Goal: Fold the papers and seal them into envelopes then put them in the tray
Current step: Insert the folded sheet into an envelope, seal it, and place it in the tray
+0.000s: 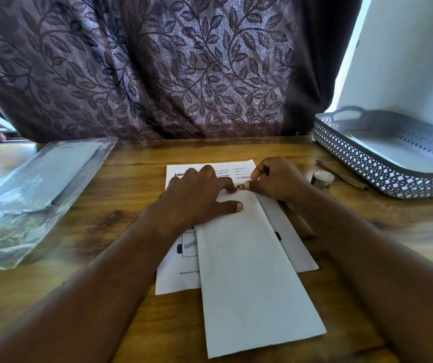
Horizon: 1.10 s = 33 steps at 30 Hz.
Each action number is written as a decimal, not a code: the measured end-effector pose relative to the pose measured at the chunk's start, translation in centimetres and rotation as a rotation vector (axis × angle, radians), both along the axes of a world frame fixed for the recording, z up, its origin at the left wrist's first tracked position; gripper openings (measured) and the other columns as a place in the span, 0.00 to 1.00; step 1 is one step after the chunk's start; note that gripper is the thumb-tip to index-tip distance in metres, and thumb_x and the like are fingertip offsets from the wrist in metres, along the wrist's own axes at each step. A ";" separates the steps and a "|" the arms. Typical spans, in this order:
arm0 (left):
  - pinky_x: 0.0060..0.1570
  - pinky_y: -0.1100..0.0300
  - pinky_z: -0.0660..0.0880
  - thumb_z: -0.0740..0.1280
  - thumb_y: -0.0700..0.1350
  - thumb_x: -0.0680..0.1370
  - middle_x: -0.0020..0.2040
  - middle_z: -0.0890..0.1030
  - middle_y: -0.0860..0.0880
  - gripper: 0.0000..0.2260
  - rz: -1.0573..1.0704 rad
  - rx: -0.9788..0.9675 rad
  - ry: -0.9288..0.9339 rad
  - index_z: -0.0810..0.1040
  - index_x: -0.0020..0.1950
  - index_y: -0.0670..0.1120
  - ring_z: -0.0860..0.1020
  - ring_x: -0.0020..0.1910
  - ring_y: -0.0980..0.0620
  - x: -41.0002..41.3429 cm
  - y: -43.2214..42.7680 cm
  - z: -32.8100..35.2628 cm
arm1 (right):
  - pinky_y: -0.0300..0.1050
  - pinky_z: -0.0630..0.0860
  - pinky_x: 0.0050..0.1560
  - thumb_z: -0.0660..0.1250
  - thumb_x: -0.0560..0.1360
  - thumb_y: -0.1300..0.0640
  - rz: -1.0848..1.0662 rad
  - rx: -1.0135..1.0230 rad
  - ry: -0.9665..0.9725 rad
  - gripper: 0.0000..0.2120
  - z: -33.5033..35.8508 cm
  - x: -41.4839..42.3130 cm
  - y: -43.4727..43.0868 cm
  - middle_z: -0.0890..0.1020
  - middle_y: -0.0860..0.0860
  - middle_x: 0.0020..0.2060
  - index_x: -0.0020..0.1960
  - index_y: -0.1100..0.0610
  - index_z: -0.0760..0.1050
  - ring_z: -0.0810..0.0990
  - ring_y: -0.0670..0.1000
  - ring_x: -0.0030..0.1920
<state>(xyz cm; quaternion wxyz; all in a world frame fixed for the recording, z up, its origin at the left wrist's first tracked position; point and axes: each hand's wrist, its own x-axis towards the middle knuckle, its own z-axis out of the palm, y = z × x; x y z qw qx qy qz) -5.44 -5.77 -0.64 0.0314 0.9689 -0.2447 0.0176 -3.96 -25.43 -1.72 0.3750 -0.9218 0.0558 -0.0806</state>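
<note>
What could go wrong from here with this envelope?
1. The envelope lies askew on the printed sheet. The left hand presses it flat and the right hand pinches its far end, so any glue there might catch the sheet too.
2. The jar stands close beside the right hand. A sweep of that arm toward the tray could knock it over.

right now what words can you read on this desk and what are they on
"blin", bold, cut off by the left hand, on the printed white paper sheet.
"Share your exp", that sheet's near edge, cut off by the long plain white envelope.
"CONFIDE", stamp drawing, same sheet.
Small table rows and the small round jar label: too blurred.
</note>
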 end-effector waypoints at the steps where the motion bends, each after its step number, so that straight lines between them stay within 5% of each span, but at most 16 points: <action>1: 0.64 0.42 0.70 0.60 0.72 0.75 0.66 0.71 0.50 0.24 0.000 -0.003 0.000 0.72 0.67 0.64 0.70 0.66 0.44 0.1 0.0 0.0 | 0.36 0.68 0.33 0.77 0.72 0.58 -0.004 0.027 0.004 0.07 0.0 0.0 -0.1 0.79 0.47 0.42 0.47 0.57 0.80 0.76 0.47 0.47; 8: 0.59 0.45 0.73 0.60 0.71 0.75 0.62 0.74 0.52 0.24 -0.009 -0.043 -0.088 0.72 0.60 0.56 0.72 0.62 0.47 -0.1 0.2 -0.7 | 0.43 0.76 0.43 0.69 0.75 0.63 -0.021 0.054 -0.006 0.03 -0.1 0.0 0.0 0.83 0.52 0.47 0.47 0.59 0.81 0.80 0.50 0.48; 12: 0.62 0.45 0.71 0.60 0.73 0.74 0.67 0.73 0.52 0.30 0.006 -0.086 -0.125 0.68 0.70 0.57 0.71 0.66 0.49 0.0 0.6 -1.2 | 0.44 0.74 0.41 0.71 0.77 0.57 0.049 0.085 -0.024 0.05 0.0 0.0 -0.3 0.83 0.50 0.43 0.47 0.59 0.83 0.78 0.49 0.44; 17: 0.68 0.42 0.66 0.56 0.75 0.73 0.73 0.70 0.51 0.37 0.038 -0.054 -0.133 0.60 0.77 0.57 0.68 0.71 0.47 0.3 0.8 -1.4 | 0.52 0.80 0.52 0.76 0.73 0.50 0.090 0.041 -0.031 0.10 -0.1 -0.1 -0.4 0.85 0.49 0.48 0.47 0.56 0.84 0.81 0.50 0.51; 22: 0.69 0.45 0.63 0.62 0.73 0.72 0.71 0.70 0.51 0.38 0.029 -0.147 -0.089 0.61 0.77 0.57 0.66 0.71 0.47 0.8 0.5 -1.6 | 0.39 0.72 0.40 0.77 0.72 0.52 0.115 0.010 -0.050 0.08 -0.2 -0.2 -0.4 0.84 0.48 0.46 0.47 0.55 0.84 0.79 0.46 0.48; 33: 0.69 0.40 0.65 0.75 0.67 0.66 0.68 0.67 0.50 0.46 -0.008 -0.371 -0.046 0.58 0.78 0.58 0.65 0.70 0.47 1.4 0.4 -1.8 | 0.39 0.70 0.37 0.75 0.75 0.54 0.146 0.236 -0.019 0.09 0.1 -0.4 0.0 0.84 0.51 0.40 0.47 0.60 0.84 0.76 0.44 0.36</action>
